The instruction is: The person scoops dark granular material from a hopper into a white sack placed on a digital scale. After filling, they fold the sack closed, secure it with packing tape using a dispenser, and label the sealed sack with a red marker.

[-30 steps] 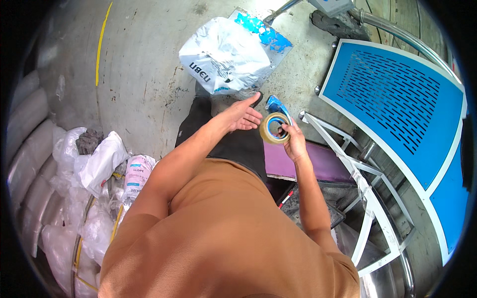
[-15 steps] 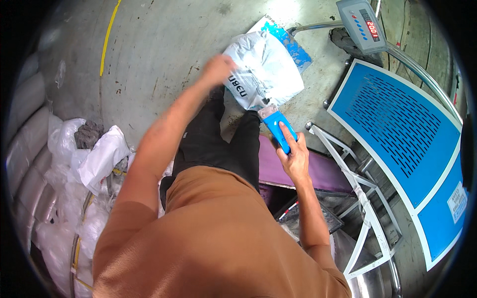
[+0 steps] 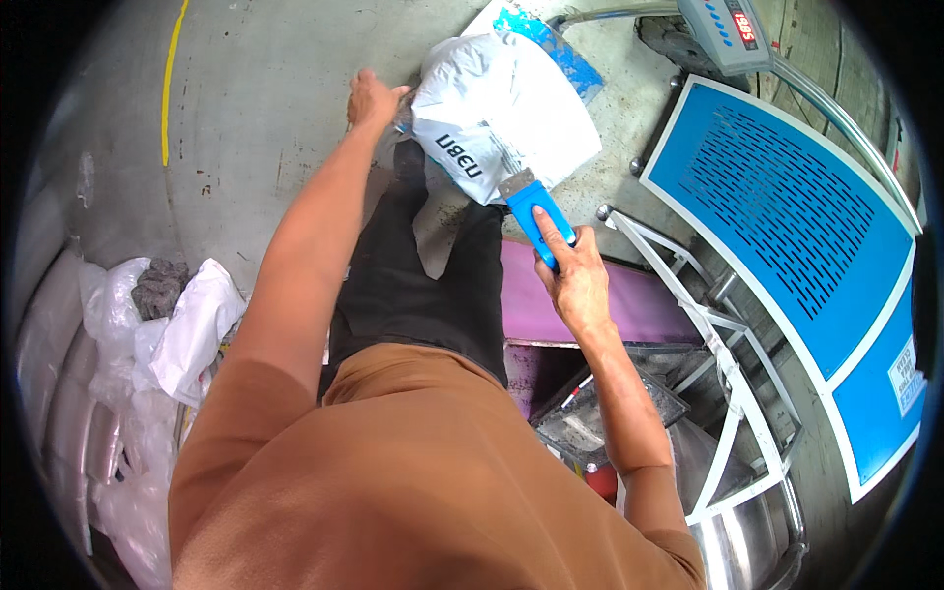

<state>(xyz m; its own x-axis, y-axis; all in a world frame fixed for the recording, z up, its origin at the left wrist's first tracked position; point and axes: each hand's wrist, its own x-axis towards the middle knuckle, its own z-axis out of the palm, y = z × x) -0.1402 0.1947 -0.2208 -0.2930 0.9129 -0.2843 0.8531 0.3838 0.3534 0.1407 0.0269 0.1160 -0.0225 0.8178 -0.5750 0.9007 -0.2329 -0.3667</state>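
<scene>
Head view: right hand (image 3: 578, 285) holds blue handheld tape dispenser (image 3: 524, 205) at bulging white plastic bag (image 3: 511, 103)

The right grip is closed around the dispenser, index finger along its top; its metal end (image 3: 515, 183) is at the bag's lower edge. The left hand (image 3: 372, 101) is beside the bag's left side; whether its grip holds anything, I cannot tell. The bag covers part of a worn blue-and-white platform (image 3: 575, 71).
</scene>
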